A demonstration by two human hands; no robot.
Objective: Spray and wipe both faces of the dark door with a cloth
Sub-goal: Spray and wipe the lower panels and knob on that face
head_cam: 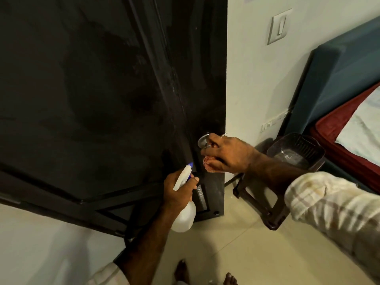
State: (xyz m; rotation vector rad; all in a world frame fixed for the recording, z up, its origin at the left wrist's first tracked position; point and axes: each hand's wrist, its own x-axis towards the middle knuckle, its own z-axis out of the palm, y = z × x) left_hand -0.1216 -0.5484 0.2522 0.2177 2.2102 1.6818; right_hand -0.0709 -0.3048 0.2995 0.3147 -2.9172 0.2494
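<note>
The dark door [92, 95] fills the left and centre of the view, with damp streaks on its face. My left hand [178, 192] grips a white spray bottle [184, 214] with a blue nozzle tip, pointed up at the door near its edge. My right hand [228, 154] is at the silver door handle [202, 139], fingers curled round it, with a reddish cloth [208, 164] bunched under the palm. Most of the cloth is hidden by the hand.
A dark plastic stool [267, 202] stands by the white wall right of the door, with a dark bin [296, 151] on it. A bed with a blue headboard [339, 75] lies at far right. A wall switch [278, 26] sits above. My bare feet [205, 274] stand on the tiled floor.
</note>
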